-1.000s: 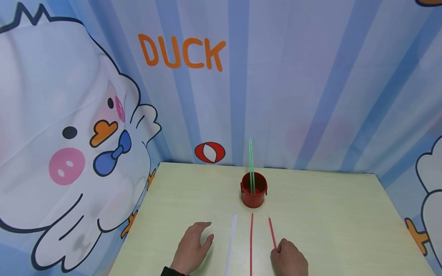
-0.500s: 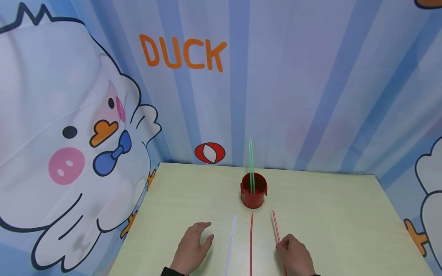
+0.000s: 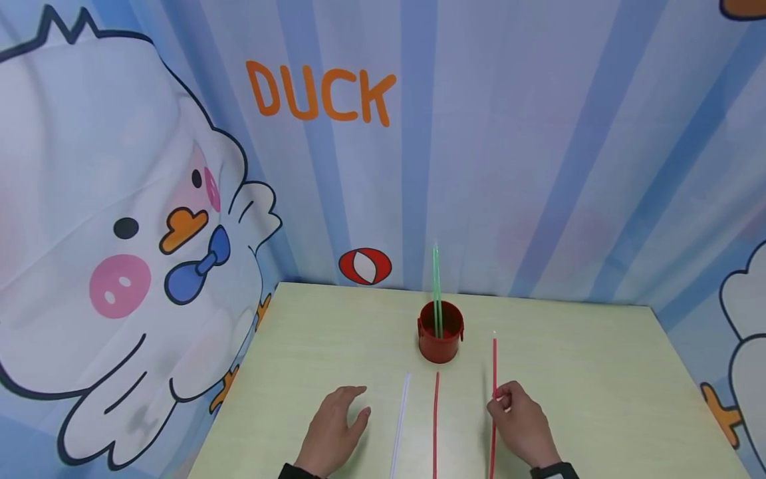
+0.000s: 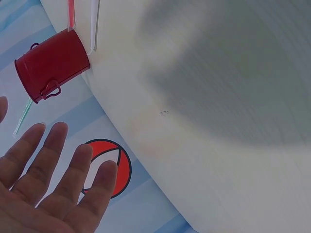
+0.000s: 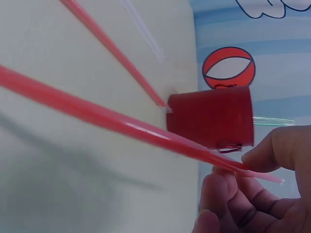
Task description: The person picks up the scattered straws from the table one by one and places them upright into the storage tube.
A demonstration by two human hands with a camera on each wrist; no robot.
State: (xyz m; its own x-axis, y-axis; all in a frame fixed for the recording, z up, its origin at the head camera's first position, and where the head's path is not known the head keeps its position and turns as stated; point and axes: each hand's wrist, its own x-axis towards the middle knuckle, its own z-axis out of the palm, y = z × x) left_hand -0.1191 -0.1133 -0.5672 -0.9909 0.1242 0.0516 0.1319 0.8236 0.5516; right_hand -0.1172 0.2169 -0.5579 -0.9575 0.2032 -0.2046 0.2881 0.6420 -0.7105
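My right hand (image 3: 522, 423) pinches a red straw (image 3: 494, 366) between thumb and fingers. The straw seems to be in a clear sleeve, and its shadow falls on the table in the right wrist view. A second red straw (image 3: 436, 426) and a pale lilac straw (image 3: 399, 426) lie on the table between my hands. Left of them my left hand (image 3: 332, 429) holds nothing, its fingers (image 4: 41, 167) relaxed and spread. Beyond the straws stands a dark red bucket (image 3: 439, 347) with small side handles, and green straws (image 3: 437, 279) stick up out of it.
The pale table (image 3: 574, 372) ends at a blue striped curtain (image 3: 467, 166) behind the bucket. A white cartoon duck (image 3: 72, 199) is printed on the cloth at the left.
My right hand has lifted the red straw off the table and moved it up and to the right, turning it more upright in view. The left hand has stayed put.
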